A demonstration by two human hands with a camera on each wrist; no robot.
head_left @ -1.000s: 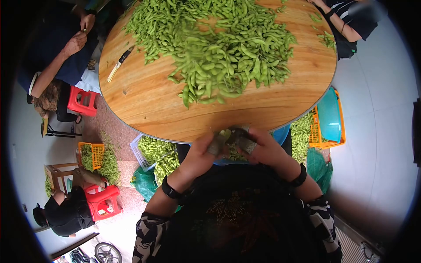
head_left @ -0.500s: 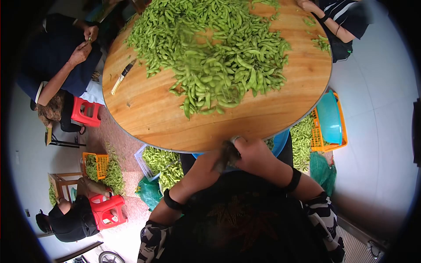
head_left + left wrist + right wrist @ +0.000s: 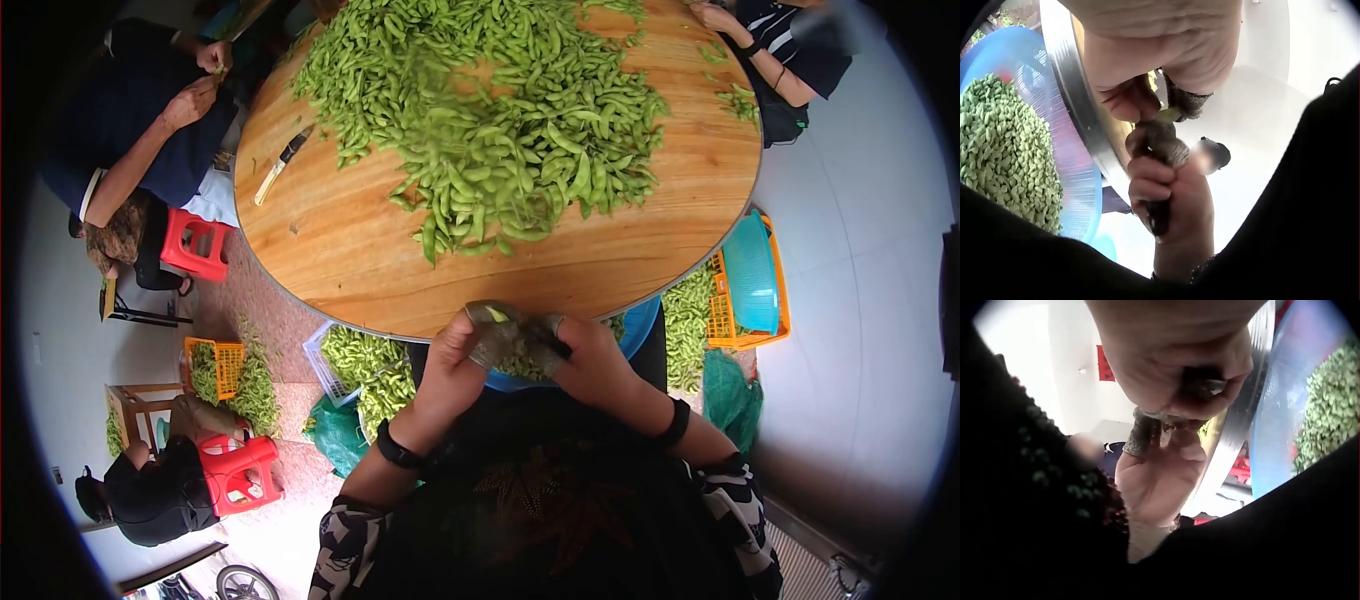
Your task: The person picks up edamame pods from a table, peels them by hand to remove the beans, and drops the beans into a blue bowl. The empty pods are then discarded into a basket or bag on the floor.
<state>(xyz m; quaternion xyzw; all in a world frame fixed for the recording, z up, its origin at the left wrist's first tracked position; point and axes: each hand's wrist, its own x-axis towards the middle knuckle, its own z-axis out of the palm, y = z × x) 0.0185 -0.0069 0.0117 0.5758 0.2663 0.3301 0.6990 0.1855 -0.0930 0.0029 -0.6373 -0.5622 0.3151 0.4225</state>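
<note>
Blue basin [image 3: 1079, 181]: beans [image 3: 1007, 156] plain from wrists, mostly hidden from head.

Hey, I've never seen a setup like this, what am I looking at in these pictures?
There's no robot here: a person works with two hands, wearing three cameras. The big picture looks down from the head; the smaller two come from the left and right wrists.

On the round wooden table lie a heap of green pods and what looks like a knife. Below its edge, a blue basket holds small green beans.

The left hand pinches a green pod. The right hand grips a dark handle; its working end is unclear.
</note>
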